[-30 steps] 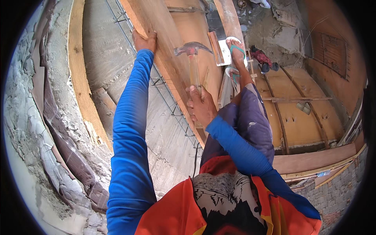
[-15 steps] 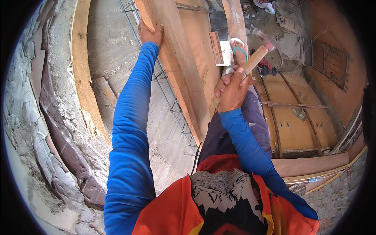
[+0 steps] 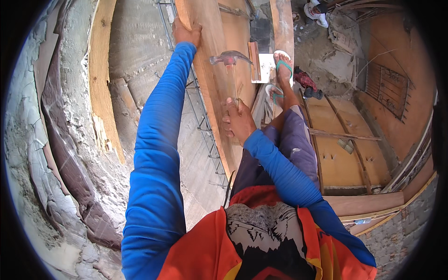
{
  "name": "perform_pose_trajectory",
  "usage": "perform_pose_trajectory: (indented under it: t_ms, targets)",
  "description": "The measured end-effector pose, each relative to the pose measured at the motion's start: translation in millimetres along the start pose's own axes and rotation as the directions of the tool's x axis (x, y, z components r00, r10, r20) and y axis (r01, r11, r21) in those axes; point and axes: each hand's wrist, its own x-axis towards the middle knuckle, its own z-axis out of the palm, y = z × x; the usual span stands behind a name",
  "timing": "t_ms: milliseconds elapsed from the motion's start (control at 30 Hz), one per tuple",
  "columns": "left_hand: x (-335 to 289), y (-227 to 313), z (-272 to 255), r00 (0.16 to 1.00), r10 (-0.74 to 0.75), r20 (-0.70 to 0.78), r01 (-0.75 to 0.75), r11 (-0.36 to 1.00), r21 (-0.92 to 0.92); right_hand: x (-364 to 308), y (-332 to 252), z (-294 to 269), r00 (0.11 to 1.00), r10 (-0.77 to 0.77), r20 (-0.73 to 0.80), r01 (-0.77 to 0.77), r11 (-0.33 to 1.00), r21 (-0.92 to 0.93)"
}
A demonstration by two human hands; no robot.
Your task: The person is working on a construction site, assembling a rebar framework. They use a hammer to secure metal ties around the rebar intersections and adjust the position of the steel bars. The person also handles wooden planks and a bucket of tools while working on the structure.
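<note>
My left hand (image 3: 186, 33) is closed over the left edge of a long wooden board (image 3: 211, 100), near its far end. The board stands on edge, running from the top of the view down toward my legs. In my right hand (image 3: 240, 122) is a claw hammer (image 3: 229, 58), gripped by its wooden handle with the fingers wrapped round it. The hammer's steel head hangs in view over the board's right side, pointing away from me; whether it touches the wood I cannot tell. A thin steel rebar cage (image 3: 201, 116) runs along the board's left side.
My feet, in flip-flops (image 3: 283, 65), stand by a narrow plank (image 3: 282, 28) and a short wood piece (image 3: 254, 60). Lower right lie orange panels with battens (image 3: 333, 140). Two people (image 3: 317, 13) (image 3: 305, 81) are below. A rough-edged plank (image 3: 99, 70) and broken masonry (image 3: 70, 140) lie left.
My right hand has swung the hammer leftward, from over my foot to over the board. My left hand keeps its hold on the board, sitting slightly higher and further right in view.
</note>
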Motion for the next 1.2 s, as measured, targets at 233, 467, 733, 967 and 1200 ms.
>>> perform_pose_trajectory:
  t_ms: [233,467,733,967,1200]
  targets:
    - [-8,20,1,0.98,-0.198,0.007,0.196,0.974,0.116,-4,-24,-69,0.987,-0.137,-0.087,0.135,0.99,-0.03]
    - [-61,61,-29,0.942,-0.313,-0.119,0.295,0.944,-0.146,-33,-52,-161,0.967,-0.17,-0.19,0.113,0.954,-0.276]
    - [-326,80,-102,0.802,-0.35,-0.484,0.157,0.905,-0.395,-80,-70,-146,0.92,-0.375,-0.112,0.217,0.728,-0.651]
    - [-438,60,-42,0.678,-0.568,-0.467,0.539,0.816,-0.21,-75,-63,-62,0.911,-0.401,0.1,0.345,0.604,-0.718]
    - [-460,104,-17,0.727,-0.683,0.063,0.278,0.209,-0.938,-87,-18,-55,0.793,-0.073,0.604,0.527,-0.414,-0.742]
